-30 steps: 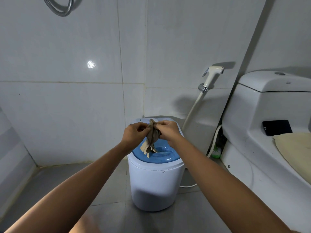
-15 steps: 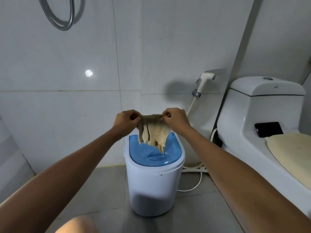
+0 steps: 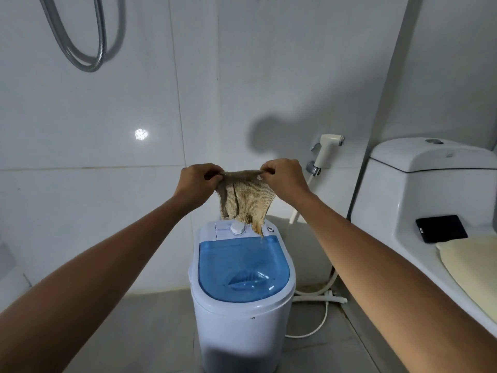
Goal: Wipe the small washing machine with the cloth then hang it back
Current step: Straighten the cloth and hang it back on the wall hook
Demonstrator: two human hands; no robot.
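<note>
The cloth (image 3: 245, 200) is now spread wide between the 2 hands, where 1 second ago it hung as a bunched twist over the lid; half a second ago it was only partly opened. The left hand (image 3: 197, 184) pinches the cloth's upper left corner and the right hand (image 3: 283, 176) pinches its upper right corner, fingers curled round the top edge, which runs taut between them. The hands also sit higher than before: the cloth hangs in the air above the back edge of the small washing machine (image 3: 242, 313), its frayed lower tip dangling just over the white control panel beside the dial (image 3: 238, 228), apparently not touching it.

The blue lid (image 3: 243, 267) is closed and lies below and in front of the cloth. No hook or rail shows in this view.

Opening and lifting the cloth looks like preparation, either flattening it to wipe or readying it for hanging. Which one cannot be told from the lid's surface, since no streaks or wet marks are plain. The raised hands lean toward hanging.
</note>
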